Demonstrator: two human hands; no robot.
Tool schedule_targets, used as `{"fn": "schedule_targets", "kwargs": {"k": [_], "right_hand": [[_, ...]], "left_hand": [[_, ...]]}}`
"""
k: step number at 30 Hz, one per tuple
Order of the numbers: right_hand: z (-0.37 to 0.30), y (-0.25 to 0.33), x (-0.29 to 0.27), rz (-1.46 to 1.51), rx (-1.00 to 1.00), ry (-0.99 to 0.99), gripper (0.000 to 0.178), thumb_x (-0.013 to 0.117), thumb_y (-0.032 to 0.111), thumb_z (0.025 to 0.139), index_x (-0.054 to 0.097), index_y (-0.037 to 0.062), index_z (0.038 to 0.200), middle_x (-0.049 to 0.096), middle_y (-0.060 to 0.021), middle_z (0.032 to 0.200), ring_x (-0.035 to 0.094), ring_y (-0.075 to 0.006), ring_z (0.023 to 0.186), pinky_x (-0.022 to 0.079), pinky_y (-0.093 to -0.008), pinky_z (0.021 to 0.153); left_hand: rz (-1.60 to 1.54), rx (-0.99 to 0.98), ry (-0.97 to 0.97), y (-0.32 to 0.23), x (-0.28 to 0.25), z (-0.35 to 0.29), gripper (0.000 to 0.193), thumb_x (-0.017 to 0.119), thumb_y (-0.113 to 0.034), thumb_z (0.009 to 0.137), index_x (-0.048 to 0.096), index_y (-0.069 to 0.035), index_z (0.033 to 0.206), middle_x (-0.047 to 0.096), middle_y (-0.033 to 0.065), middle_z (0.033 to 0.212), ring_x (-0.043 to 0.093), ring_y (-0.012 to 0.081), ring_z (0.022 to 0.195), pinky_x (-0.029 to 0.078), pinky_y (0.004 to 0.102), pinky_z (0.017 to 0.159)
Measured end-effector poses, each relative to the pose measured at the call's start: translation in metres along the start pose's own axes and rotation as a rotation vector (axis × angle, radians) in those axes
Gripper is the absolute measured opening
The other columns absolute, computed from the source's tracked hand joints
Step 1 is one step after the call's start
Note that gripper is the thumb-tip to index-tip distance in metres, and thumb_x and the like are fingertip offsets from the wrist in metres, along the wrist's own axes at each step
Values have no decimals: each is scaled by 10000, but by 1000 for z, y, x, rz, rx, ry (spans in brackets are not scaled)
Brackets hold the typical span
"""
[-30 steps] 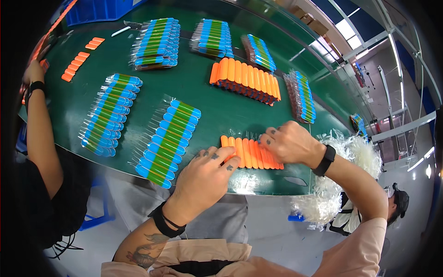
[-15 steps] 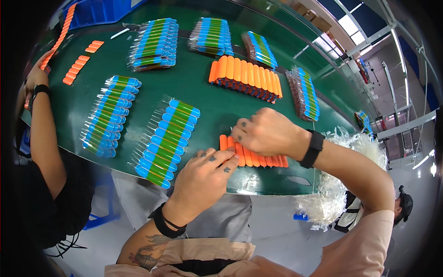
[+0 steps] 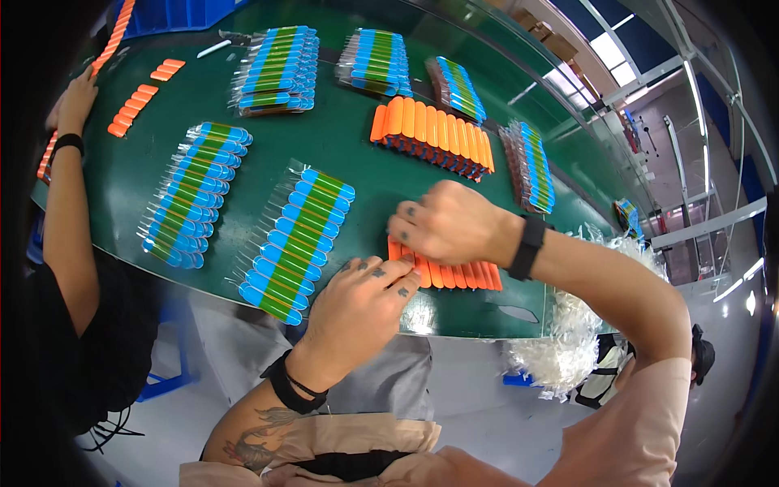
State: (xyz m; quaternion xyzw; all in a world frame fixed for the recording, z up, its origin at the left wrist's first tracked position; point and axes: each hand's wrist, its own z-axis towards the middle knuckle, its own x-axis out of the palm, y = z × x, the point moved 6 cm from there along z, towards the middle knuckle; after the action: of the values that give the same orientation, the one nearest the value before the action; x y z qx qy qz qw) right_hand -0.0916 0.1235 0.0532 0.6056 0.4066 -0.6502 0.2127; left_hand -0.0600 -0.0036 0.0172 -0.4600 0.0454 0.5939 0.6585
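A row of orange round-ended strips (image 3: 454, 276) lies side by side near the front edge of the green table. Bent over the row's left end is my left hand (image 3: 361, 304), its fingertips pressed together on the front of the first strips. My right hand (image 3: 454, 223) is closed above the same end, knuckles up. Its fingertips are hidden, so what it pinches cannot be made out. To the left of my left hand lies an overlapping row of blue-and-green round-ended strips (image 3: 300, 243) in clear wrapping. Behind my right hand stands a thicker stack of orange strips (image 3: 434, 130).
More blue-and-green bundles (image 3: 199, 195) lie across the green table (image 3: 341, 134). At the left, another person's hand (image 3: 77, 101) holds a long orange chain (image 3: 114, 36) near a blue bin (image 3: 174, 16). Clear plastic scraps (image 3: 560, 349) heap at the right edge.
My right hand has shifted slightly left and up over the row's end. My left hand stays nearly in place. The other person's hand has moved up along the orange chain. The view has shifted slightly.
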Motion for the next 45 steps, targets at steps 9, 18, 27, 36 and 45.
{"fn": "schedule_targets", "kwargs": {"k": [9,18,27,36,45], "right_hand": [[-22,-4,1,37,34,27,122,637,185,794,636,71,837,643,-75,749,673,-240,606,531,-377,507],[-157,-6,1,72,346,135,127,666,186,873,658,64,840,637,-80,705,635,-265,544,507,-402,497],[-147,12,-19,-32,452,259,200,685,250,870,692,51,859,664,-115,778,687,-292,718,545,-440,644],[-32,38,-64,302,565,-262,281,714,205,818,728,-1,1008,702,-172,969,680,-381,839,553,-482,754],[-2,-42,-13,745,598,192,261,750,206,864,761,11,1037,731,-173,857,695,-294,793,530,-381,736]], "left_hand": [[23,-43,-9,-3,-4,5,215,667,-14,826,758,-24,1021,727,121,1080,684,318,906,545,427,817],[14,-51,-34,-4,-4,5,192,673,-11,847,766,-7,1015,736,146,1097,687,337,923,546,421,835],[29,-36,-41,-3,-8,-1,230,614,-11,845,754,-20,1027,730,138,1121,690,321,999,542,429,888],[-259,-214,-170,7,-13,8,419,670,-20,894,592,-14,1306,667,188,1153,680,322,843,546,378,718],[-292,-324,-223,13,-14,8,586,720,-22,861,513,-25,1408,647,168,1165,588,224,688,518,362,679]]}}
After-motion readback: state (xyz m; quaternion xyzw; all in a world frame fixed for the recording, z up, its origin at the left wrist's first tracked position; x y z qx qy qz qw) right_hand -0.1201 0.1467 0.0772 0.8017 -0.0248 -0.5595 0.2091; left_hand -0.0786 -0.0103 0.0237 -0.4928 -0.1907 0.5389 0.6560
